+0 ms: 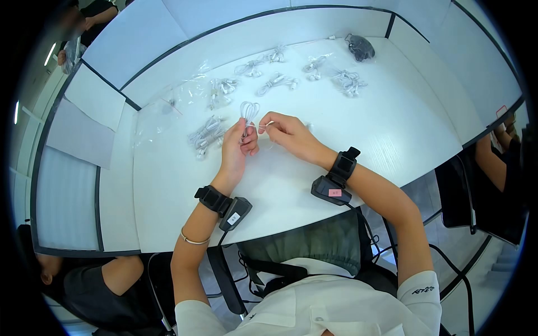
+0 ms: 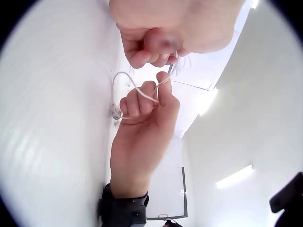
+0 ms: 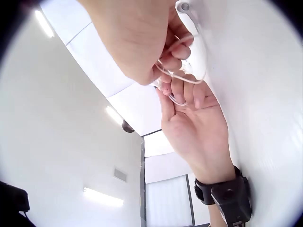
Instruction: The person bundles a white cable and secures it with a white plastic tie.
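Over the desk, my left hand (image 1: 236, 147) grips a looped bundle of white earphone cable (image 1: 249, 109) between thumb and fingers, its loops standing above the fingertips. My right hand (image 1: 292, 134) is just beside it, thumb and curled fingers pinching the loose end of that cable. In the left wrist view, a slack bend of cable (image 2: 124, 74) runs between the two hands. The right wrist view has an earbud (image 3: 185, 7) hanging close to the right hand (image 3: 137, 38), near the desk surface. Part of the bundle is hidden behind the left fingers.
Several coiled white earphones (image 1: 277, 83) lie across the back of the desk (image 1: 358, 134), with another pile (image 1: 205, 134) left of my hands. Clear plastic bags (image 1: 168, 106) lie at the left. A dark mesh pouch (image 1: 360, 48) sits in the back right corner. Low partitions enclose the desk.
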A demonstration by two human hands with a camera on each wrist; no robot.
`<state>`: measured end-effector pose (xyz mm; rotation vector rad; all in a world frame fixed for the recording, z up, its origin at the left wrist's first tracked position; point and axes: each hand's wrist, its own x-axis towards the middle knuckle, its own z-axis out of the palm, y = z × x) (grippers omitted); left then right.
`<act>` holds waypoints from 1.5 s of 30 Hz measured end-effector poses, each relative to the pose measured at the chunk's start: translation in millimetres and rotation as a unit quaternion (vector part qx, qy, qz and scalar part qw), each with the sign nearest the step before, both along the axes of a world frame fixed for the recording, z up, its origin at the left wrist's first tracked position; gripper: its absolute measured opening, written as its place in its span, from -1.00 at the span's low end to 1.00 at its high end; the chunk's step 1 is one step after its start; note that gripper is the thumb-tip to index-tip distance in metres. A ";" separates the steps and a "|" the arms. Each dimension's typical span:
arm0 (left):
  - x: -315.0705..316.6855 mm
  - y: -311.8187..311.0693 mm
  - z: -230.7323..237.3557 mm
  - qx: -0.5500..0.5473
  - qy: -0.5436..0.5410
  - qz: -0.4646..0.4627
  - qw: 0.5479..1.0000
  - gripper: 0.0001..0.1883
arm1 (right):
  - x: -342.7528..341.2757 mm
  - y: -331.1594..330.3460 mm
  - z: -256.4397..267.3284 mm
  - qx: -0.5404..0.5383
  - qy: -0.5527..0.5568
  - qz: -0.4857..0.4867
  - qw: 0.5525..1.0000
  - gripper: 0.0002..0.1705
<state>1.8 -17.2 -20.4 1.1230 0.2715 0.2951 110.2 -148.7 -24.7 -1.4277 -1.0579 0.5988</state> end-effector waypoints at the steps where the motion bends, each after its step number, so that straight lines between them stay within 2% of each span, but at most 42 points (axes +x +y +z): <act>1: 0.3 0.9 -1.1 0.001 -0.008 -0.009 1.000 -0.67 | 2.1 0.4 -1.8 -0.016 -0.032 -0.017 0.999 -0.80; 5: 1.6 0.9 -3.6 -0.032 -0.020 -0.020 0.999 -0.68 | 0.1 -1.0 2.5 -0.054 -0.048 -0.019 0.997 -0.82; 8: 2.7 1.0 -6.2 -0.059 -0.021 -0.005 0.998 -0.69 | -5.3 -3.0 6.6 0.052 -0.134 -0.084 0.986 -0.81; 11: 3.4 2.2 -7.0 -0.070 -0.009 0.032 0.997 -0.70 | -5.7 -3.6 22.4 0.105 -0.363 -0.135 0.916 -0.76; 13: 6.2 -3.7 -3.0 -0.057 0.012 0.082 0.995 -0.70 | -8.3 -6.7 29.6 0.081 -0.421 -0.090 0.899 -0.78; 14: 4.2 0.6 -9.4 -0.012 -0.020 0.020 1.000 -0.70 | -10.2 -6.4 30.5 0.086 -0.450 -0.082 0.885 -0.77; 19: 6.2 0.7 -15.6 -0.043 -0.016 0.011 0.999 -0.70 | -12.0 3.7 22.3 0.080 -0.528 -0.107 0.839 -0.77; 26: 5.8 -8.6 -8.6 -0.067 0.019 0.051 0.996 -0.70 | -15.7 6.3 23.0 0.050 -0.580 -0.109 0.805 -0.84; 31: 5.8 -10.5 -8.0 -0.038 0.019 0.052 0.998 -0.70 | -14.6 6.9 19.7 0.051 -0.589 -0.112 0.799 -0.84; 34: 7.4 -10.0 -8.9 -0.019 0.014 0.042 0.999 -0.72 | -13.6 6.0 19.0 0.047 -0.542 -0.109 0.832 -0.88; 37: 7.8 -5.2 -15.8 -0.001 0.011 0.029 1.000 -0.71 | -14.8 7.8 16.6 0.060 -0.550 -0.123 0.824 -0.90; 45: 7.3 -2.9 -18.1 -0.011 0.015 0.032 0.999 -0.70 | -12.2 7.6 16.6 0.087 -0.511 -0.095 0.850 -0.89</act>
